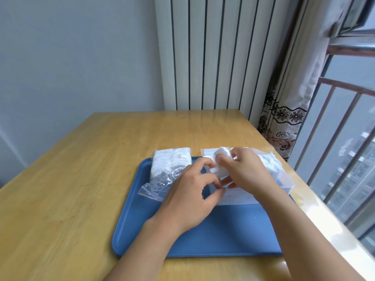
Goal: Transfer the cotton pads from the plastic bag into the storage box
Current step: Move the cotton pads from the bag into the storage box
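A clear plastic bag (168, 169) of white cotton pads lies on the left part of a blue tray (213, 238), its open mouth toward me. To its right stands a clear storage box (284, 180) with white pads at its far right end. Over the box's left end, my right hand (243, 171) grips a small stack of cotton pads (220, 161) between thumb and fingers. My left hand (192, 197) is beside it, fingers curled, its fingertips touching the stack's lower left edge and the box's near wall.
The tray sits on a wooden table (81, 179). A white radiator (213, 53) stands behind the table. A patterned curtain (284, 122) and a window with railings (341, 138) are on the right.
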Available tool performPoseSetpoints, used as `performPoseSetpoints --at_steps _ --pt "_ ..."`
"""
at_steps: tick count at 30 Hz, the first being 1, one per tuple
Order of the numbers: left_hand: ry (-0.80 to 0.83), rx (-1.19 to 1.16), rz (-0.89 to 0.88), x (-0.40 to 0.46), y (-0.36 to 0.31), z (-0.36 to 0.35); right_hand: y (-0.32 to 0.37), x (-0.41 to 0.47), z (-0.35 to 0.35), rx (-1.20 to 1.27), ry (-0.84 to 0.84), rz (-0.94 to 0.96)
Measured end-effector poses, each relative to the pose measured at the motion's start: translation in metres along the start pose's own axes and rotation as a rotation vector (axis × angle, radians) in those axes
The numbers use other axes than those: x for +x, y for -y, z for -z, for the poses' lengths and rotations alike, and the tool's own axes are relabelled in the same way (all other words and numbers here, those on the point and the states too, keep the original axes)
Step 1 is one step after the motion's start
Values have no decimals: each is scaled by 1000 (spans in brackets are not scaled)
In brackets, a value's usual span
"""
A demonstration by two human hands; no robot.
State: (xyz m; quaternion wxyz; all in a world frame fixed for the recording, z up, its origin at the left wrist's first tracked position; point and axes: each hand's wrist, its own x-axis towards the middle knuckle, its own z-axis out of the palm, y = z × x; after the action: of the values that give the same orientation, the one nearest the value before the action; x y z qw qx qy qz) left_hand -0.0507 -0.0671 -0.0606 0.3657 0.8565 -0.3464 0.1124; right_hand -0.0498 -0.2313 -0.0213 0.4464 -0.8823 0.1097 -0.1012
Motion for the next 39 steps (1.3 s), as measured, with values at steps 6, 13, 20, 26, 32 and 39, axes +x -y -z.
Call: performPoseSetpoints --at_steps 6,13,20,26,32,39 --pt "59 -9 30 1 4 -3 -9 3 1 -171 -78 4" --pt "123 -22 17 -1 0 -4 -11 -1 -8 -446 -221 5" --pt "177 290 19 0 -11 -5 -5 -3 -6 -184 -37 72" --pt "173 392 40 5 -11 -10 2 -10 12 -94 -247 144" --pt "155 324 47 5 -14 -8 0 -14 -2 -328 140 230" --pt "130 267 28 3 -11 -8 -3 -8 -12 -404 267 43"
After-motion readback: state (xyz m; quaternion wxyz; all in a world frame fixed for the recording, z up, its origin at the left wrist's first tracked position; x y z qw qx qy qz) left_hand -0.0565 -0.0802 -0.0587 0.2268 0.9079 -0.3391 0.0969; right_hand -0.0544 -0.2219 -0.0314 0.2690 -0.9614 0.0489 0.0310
